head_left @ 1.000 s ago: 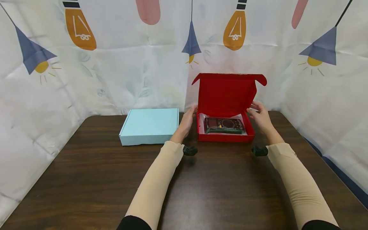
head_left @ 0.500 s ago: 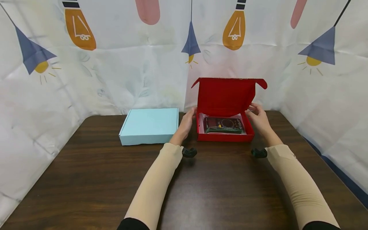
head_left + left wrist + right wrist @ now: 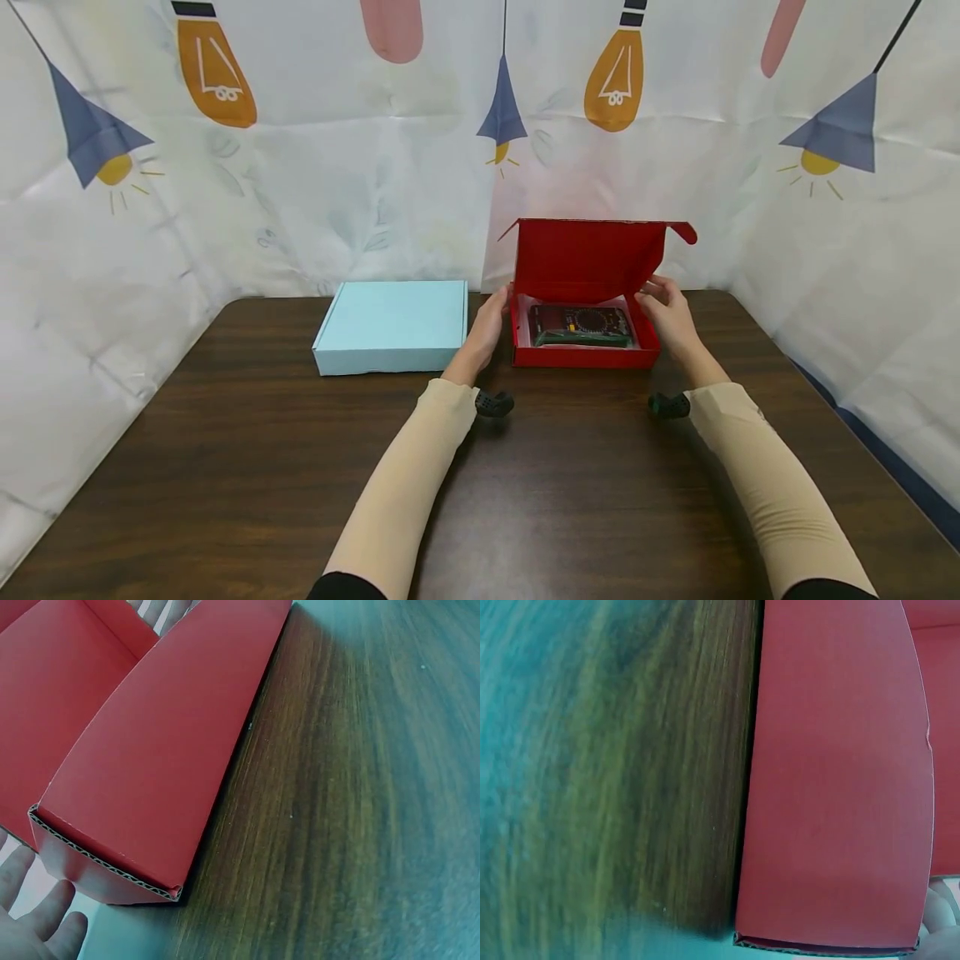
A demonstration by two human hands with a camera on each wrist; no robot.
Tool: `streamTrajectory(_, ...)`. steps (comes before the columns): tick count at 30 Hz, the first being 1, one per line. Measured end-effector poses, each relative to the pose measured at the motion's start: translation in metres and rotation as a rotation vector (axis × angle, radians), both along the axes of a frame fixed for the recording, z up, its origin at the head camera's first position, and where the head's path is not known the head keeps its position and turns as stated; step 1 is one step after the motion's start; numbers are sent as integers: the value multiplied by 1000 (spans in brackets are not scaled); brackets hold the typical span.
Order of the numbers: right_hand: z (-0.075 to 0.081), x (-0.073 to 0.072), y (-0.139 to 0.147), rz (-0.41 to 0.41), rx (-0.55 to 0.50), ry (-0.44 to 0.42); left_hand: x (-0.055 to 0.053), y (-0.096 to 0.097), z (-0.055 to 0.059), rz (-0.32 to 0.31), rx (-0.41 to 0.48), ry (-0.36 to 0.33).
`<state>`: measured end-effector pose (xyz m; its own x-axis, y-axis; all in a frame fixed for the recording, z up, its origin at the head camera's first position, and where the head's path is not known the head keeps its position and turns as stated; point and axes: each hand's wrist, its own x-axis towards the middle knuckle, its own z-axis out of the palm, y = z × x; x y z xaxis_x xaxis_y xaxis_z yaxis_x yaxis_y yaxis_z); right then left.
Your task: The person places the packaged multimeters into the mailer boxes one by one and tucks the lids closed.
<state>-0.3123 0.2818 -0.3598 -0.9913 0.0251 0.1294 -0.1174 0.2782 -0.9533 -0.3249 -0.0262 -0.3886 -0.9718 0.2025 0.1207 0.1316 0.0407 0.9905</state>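
A red cardboard box (image 3: 585, 357) stands at the back of the table with its lid (image 3: 588, 260) raised and leaning back. Inside lies a black multimeter (image 3: 581, 323) with a round dial, in clear plastic wrap. My left hand (image 3: 483, 331) is at the box's left side, its fingers extended toward the back corner; the left wrist view shows those fingers (image 3: 51, 909) beside the box's edge. My right hand (image 3: 670, 317) is at the right side, fingers slightly bent at the lid's lower side edge. In the right wrist view, its fingertips (image 3: 939, 911) are partly hidden behind the red side wall.
A closed light-blue box (image 3: 397, 325) sits just left of my left hand. Behind the dark wooden table (image 3: 420, 483) hangs a white curtain (image 3: 315, 192) printed with lamps and bulbs. Each wrist wears a small black device (image 3: 495, 405).
The red lid has tilted forward and its top edge is lower. My right hand has shifted slightly left and stays against the box; my left hand stays at the left side.
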Motion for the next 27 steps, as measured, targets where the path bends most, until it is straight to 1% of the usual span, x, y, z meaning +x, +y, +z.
streamTrajectory(1, -4, -3, 2, -1, 3, 4, 0, 0, 0, 1, -1, -3)
streamTrajectory(5, -4, 0, 4, 6, 10, 11, 1, 0, -2, -2, -1, -14)
streamTrajectory(14, -4, 4, 12, 20, 11, -9, 3, 0, -5, -19, -21, 7)
streamTrajectory(18, -4, 4, 15, 44, -7, -11, 4, 0, -5, -20, -29, 9)
streamTrajectory(22, -2, 5, 18, 74, -7, -38, 3, -1, -2, -24, -32, 19)
streamTrajectory(23, 0, 6, 19, 79, -29, -45, 3, -2, -1, -27, -29, 23)
streamTrajectory(24, 2, 7, 20, 88, -73, -50, 4, -2, 1, -32, -20, 27)
streamTrajectory(25, 4, 7, 20, 100, -137, -51, 4, -3, 3, -40, -5, 29)
streamTrajectory(27, 9, 8, 22, 137, -313, -40, 3, -4, 9, -58, 30, 28)
